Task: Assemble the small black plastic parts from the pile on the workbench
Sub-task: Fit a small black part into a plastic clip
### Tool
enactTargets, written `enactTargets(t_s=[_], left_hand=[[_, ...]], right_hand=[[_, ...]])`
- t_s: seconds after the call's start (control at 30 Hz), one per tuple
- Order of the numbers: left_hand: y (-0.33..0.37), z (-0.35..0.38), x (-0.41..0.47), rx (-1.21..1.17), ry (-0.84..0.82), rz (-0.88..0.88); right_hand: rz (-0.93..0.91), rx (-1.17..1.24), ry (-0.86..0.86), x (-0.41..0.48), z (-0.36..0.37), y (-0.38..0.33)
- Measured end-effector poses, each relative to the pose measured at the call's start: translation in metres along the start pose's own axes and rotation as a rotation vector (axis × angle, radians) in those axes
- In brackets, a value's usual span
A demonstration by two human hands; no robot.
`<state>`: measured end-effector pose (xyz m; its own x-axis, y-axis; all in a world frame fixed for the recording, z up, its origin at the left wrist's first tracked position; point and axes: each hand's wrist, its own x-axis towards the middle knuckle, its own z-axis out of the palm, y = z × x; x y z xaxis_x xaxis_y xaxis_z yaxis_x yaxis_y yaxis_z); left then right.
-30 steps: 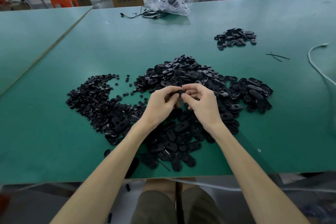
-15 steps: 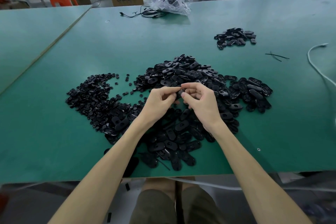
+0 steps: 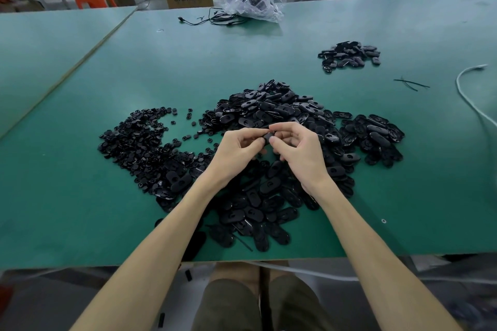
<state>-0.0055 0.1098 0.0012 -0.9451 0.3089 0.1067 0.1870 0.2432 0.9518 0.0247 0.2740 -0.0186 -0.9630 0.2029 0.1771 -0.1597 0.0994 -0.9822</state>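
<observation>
A big pile of black oval plastic parts (image 3: 274, 113) lies in the middle of the green workbench (image 3: 80, 196). To its left spreads a heap of small round black parts (image 3: 139, 148). My left hand (image 3: 236, 153) and my right hand (image 3: 301, 150) meet above the pile, fingertips pinched together on one small black part (image 3: 267, 137). Most of that part is hidden by my fingers.
A smaller heap of black oval parts (image 3: 349, 56) sits at the back right. A crumpled clear plastic bag (image 3: 255, 0) with black cables lies at the far edge. A white cable (image 3: 473, 99) curves along the right side. Two thin black strips (image 3: 411, 84) lie near it.
Both hands have stayed together over the pile. The fingers have shifted slightly around the held part.
</observation>
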Motion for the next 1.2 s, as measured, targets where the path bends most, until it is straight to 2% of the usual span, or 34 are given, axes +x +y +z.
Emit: enactTargets(t_s=[0.7, 0.93, 1.2], left_hand=[[-0.003, -0.0008, -0.0007, 0.046, 0.023, 0.053], [-0.0041, -0.0036, -0.0008, -0.054, -0.009, 0.044], [-0.0042, -0.0017, 0.0001, 0.015, 0.0, 0.068]], right_hand=[[-0.049, -0.03, -0.075, -0.0009, 0.0003, -0.0001], [-0.028, 0.022, -0.021, -0.0031, -0.0008, -0.0028], [-0.008, 0.01, -0.022, -0.0035, -0.0016, -0.0045]])
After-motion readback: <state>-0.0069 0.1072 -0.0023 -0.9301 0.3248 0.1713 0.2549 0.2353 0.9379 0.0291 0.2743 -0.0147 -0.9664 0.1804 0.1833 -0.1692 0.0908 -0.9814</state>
